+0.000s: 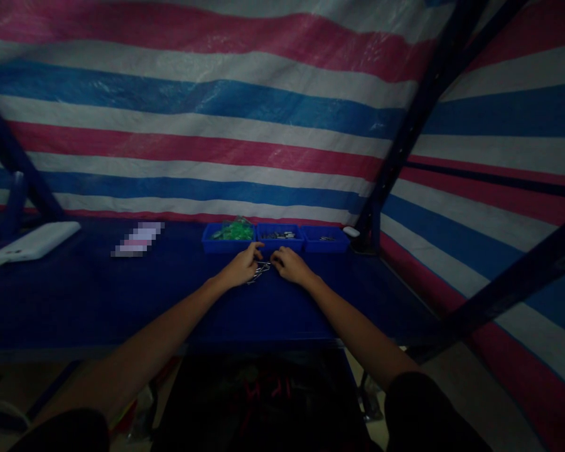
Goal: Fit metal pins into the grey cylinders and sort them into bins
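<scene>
My left hand (242, 266) is over the blue table, just in front of the bins, with its fingers curled. Thin, shiny metal pieces (262, 270) stick out from under its fingers, towards the other hand. What kind they are is too small and dark to tell. Close by on the right is my right hand (292, 265), its thumb and fingers bent together at the end of those pieces. Whatever lies between its fingertips is hidden.
Behind my hands stand three blue bins: one with green items in clear plastic (235, 230), one with small metal parts (277, 235), one with a few metal pieces (327, 238). A white device (36, 241) with a cable lies left. A white case (351, 231) sits right.
</scene>
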A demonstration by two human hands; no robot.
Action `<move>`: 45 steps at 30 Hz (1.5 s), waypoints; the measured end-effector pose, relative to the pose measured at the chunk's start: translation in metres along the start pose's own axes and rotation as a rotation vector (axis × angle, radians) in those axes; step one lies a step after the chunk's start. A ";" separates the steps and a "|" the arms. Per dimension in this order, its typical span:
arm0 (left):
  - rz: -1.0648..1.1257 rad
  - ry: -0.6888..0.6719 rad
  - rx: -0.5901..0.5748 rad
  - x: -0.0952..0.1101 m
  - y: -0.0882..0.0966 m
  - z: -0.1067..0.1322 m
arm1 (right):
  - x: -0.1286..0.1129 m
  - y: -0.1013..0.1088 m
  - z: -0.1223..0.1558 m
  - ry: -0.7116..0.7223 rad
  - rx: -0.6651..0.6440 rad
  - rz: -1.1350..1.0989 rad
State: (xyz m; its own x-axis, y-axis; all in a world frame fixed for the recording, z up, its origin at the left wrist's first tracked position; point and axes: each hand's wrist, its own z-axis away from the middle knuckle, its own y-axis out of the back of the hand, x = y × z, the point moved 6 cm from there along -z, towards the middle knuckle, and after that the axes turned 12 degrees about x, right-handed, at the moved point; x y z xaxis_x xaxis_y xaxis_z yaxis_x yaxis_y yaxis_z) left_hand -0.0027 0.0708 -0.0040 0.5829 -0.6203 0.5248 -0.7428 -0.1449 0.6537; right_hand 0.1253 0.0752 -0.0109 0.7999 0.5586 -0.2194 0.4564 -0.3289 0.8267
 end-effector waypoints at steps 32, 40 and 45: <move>-0.079 -0.022 0.180 0.020 0.022 -0.002 | -0.022 0.028 0.001 -0.094 0.271 -0.153; -0.163 0.036 0.085 0.016 0.025 -0.005 | -0.019 0.057 0.000 -0.128 0.364 -0.095; -0.389 0.201 0.058 -0.001 0.035 -0.002 | 0.050 0.096 0.009 -0.562 0.646 0.098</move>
State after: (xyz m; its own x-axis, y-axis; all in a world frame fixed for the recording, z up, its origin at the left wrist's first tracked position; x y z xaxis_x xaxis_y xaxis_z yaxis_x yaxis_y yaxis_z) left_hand -0.0286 0.0681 0.0198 0.8712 -0.3491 0.3452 -0.4692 -0.3846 0.7950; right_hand 0.2129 0.0648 0.0521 0.8436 0.1017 -0.5272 0.3713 -0.8197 0.4361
